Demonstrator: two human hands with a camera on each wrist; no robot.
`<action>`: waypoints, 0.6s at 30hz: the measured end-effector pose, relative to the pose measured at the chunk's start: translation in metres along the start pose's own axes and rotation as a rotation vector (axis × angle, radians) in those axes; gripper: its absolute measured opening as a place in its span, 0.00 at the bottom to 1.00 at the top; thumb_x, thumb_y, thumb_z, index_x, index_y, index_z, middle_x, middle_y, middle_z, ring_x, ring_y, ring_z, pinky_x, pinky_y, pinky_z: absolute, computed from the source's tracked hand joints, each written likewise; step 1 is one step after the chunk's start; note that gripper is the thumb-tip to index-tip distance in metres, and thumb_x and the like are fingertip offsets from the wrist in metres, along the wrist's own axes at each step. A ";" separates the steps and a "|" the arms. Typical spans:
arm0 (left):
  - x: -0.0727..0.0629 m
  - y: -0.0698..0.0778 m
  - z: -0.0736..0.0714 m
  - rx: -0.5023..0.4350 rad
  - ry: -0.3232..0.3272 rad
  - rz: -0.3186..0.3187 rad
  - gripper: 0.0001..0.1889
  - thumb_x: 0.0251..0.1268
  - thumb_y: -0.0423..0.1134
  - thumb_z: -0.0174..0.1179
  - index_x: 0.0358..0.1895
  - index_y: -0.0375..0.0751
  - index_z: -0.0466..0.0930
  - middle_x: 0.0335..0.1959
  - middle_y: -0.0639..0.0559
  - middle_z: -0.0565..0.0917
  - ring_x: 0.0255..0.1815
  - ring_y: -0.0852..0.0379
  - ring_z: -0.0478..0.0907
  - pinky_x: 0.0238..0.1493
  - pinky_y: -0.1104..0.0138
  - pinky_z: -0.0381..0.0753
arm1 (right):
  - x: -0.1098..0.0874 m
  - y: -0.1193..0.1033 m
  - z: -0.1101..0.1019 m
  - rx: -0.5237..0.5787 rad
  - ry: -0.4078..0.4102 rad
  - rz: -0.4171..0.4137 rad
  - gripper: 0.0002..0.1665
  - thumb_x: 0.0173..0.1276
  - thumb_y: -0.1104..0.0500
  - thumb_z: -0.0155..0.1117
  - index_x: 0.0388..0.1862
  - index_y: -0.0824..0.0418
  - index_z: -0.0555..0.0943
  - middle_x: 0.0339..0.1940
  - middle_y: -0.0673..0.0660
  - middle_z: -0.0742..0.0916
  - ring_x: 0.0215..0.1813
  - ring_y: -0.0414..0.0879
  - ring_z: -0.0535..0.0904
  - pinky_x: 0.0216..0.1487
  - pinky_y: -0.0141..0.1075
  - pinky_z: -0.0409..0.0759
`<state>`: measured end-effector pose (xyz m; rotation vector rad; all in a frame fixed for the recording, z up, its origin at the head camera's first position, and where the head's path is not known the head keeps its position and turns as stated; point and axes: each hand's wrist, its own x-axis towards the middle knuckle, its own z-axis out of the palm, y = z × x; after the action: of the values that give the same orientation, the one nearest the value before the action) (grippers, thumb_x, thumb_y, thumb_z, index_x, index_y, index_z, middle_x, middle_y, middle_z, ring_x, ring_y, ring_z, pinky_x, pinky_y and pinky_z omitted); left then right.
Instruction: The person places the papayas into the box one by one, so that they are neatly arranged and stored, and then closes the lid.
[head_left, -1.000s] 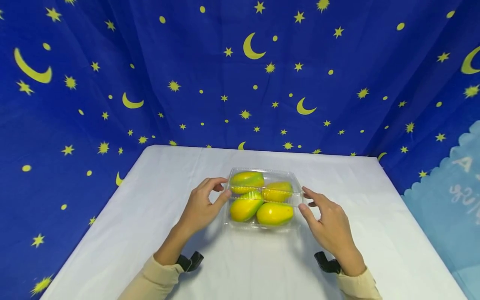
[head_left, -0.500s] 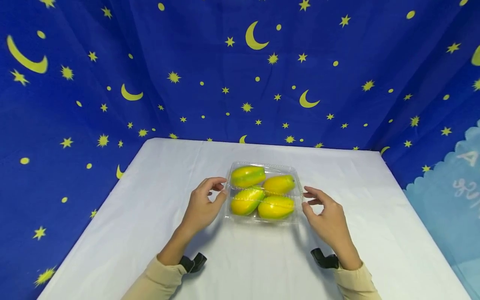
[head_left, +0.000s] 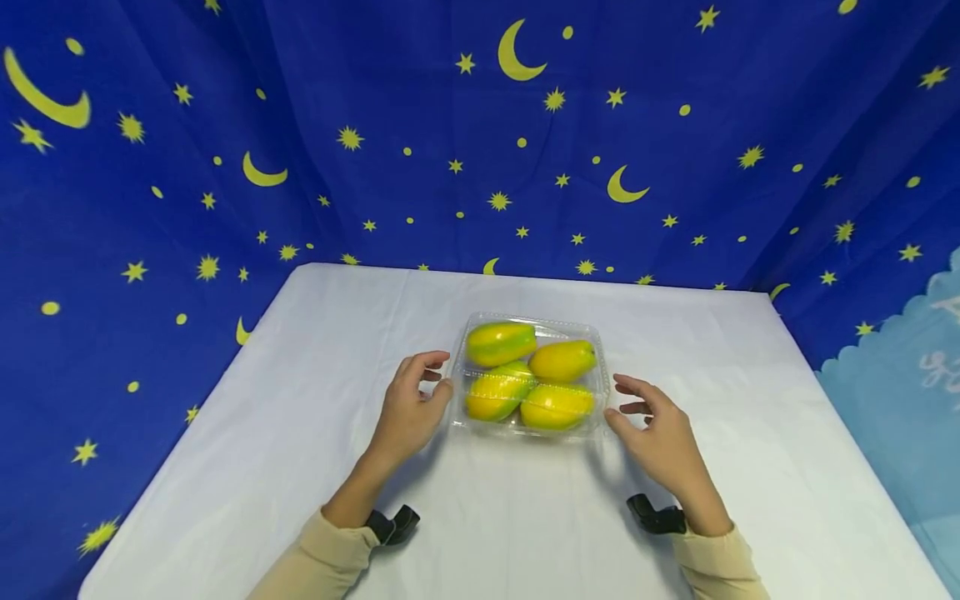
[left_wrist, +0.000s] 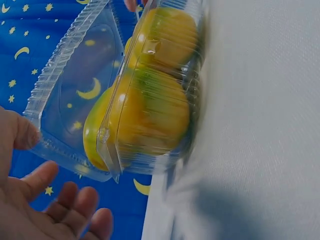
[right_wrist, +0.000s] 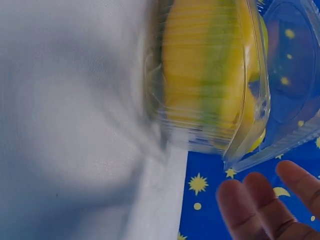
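Note:
A clear plastic clamshell container holds several yellow-green mangoes, with its hinged lid tilted up at an angle over them. My left hand is at the container's left side. In the left wrist view its thumb lies right at the lid's edge, the other fingers loosely bent below. On the right side, my right hand has its thumb and fingers spread, close beside the lid's corner. Its fingertips show just off the plastic in the right wrist view, holding nothing.
A white cloth covers the table. Behind it and to the left hangs a blue curtain with yellow moons and stars. A light blue panel with white lettering stands at the right. Black straps sit on both wrists.
The lid's front edge has come lower and nearer the container's front. My right fingers have moved slightly away from the lid. The head view has tilted down a little.

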<state>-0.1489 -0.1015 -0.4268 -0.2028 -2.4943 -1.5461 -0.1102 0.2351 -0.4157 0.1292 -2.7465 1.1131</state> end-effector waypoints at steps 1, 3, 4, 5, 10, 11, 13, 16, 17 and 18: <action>0.000 0.000 0.000 0.002 -0.011 -0.022 0.19 0.68 0.40 0.58 0.61 0.48 0.77 0.55 0.50 0.78 0.51 0.52 0.79 0.47 0.59 0.78 | 0.000 0.000 -0.001 0.005 -0.021 0.019 0.30 0.72 0.51 0.63 0.70 0.56 0.73 0.67 0.59 0.80 0.53 0.55 0.84 0.49 0.50 0.80; 0.000 -0.001 0.000 0.021 -0.035 -0.059 0.20 0.69 0.42 0.57 0.63 0.47 0.76 0.55 0.49 0.78 0.48 0.53 0.79 0.47 0.60 0.78 | -0.001 0.001 -0.002 0.008 -0.061 0.056 0.32 0.73 0.49 0.62 0.72 0.57 0.71 0.68 0.61 0.79 0.53 0.55 0.84 0.46 0.46 0.81; -0.001 -0.001 -0.001 0.034 -0.049 -0.077 0.21 0.70 0.43 0.56 0.64 0.47 0.75 0.54 0.49 0.79 0.46 0.54 0.79 0.47 0.60 0.78 | -0.001 0.001 -0.003 0.010 -0.081 0.073 0.33 0.73 0.47 0.61 0.73 0.57 0.70 0.68 0.62 0.79 0.53 0.55 0.84 0.44 0.43 0.81; -0.001 -0.001 -0.001 0.048 -0.062 -0.094 0.21 0.70 0.44 0.56 0.65 0.47 0.74 0.53 0.50 0.80 0.44 0.54 0.79 0.46 0.60 0.78 | -0.001 0.002 -0.004 0.010 -0.099 0.090 0.33 0.74 0.46 0.61 0.73 0.57 0.70 0.67 0.62 0.79 0.53 0.54 0.84 0.42 0.40 0.81; -0.003 -0.001 -0.004 0.082 -0.145 -0.207 0.25 0.73 0.51 0.54 0.69 0.46 0.70 0.44 0.52 0.84 0.35 0.57 0.81 0.37 0.63 0.79 | -0.003 0.005 -0.004 0.047 -0.235 0.170 0.36 0.75 0.44 0.58 0.75 0.60 0.68 0.55 0.61 0.86 0.41 0.48 0.84 0.36 0.34 0.77; -0.003 -0.002 -0.005 0.078 -0.164 -0.226 0.26 0.73 0.51 0.53 0.69 0.45 0.70 0.41 0.52 0.85 0.33 0.56 0.81 0.35 0.63 0.79 | -0.003 0.006 -0.004 0.065 -0.268 0.189 0.37 0.75 0.44 0.58 0.75 0.61 0.67 0.52 0.60 0.88 0.38 0.47 0.84 0.36 0.33 0.77; -0.003 -0.002 -0.007 0.061 -0.203 -0.264 0.26 0.74 0.52 0.53 0.68 0.44 0.71 0.37 0.50 0.86 0.30 0.56 0.81 0.33 0.64 0.78 | -0.003 0.008 -0.003 0.112 -0.330 0.232 0.37 0.75 0.43 0.57 0.75 0.62 0.67 0.46 0.58 0.89 0.33 0.47 0.83 0.34 0.34 0.76; -0.003 -0.004 -0.011 0.034 -0.250 -0.297 0.22 0.74 0.52 0.53 0.62 0.44 0.77 0.33 0.47 0.87 0.25 0.54 0.77 0.28 0.65 0.74 | -0.002 0.011 -0.002 0.173 -0.379 0.290 0.35 0.75 0.42 0.57 0.70 0.64 0.71 0.39 0.56 0.90 0.29 0.48 0.81 0.31 0.35 0.76; -0.003 -0.005 -0.011 0.024 -0.262 -0.306 0.20 0.74 0.52 0.53 0.60 0.44 0.79 0.33 0.47 0.87 0.24 0.55 0.75 0.28 0.66 0.73 | -0.002 0.012 -0.001 0.186 -0.387 0.300 0.34 0.75 0.42 0.57 0.67 0.65 0.74 0.39 0.56 0.91 0.29 0.47 0.81 0.30 0.36 0.77; -0.003 -0.006 -0.012 0.014 -0.273 -0.317 0.19 0.74 0.52 0.53 0.57 0.45 0.80 0.32 0.47 0.87 0.23 0.56 0.74 0.26 0.66 0.71 | -0.001 0.013 0.000 0.197 -0.394 0.307 0.31 0.75 0.42 0.57 0.63 0.65 0.77 0.38 0.55 0.91 0.28 0.47 0.81 0.30 0.37 0.78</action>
<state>-0.1459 -0.1149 -0.4278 -0.0150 -2.8625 -1.7188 -0.1109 0.2445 -0.4246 -0.0593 -3.0657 1.5914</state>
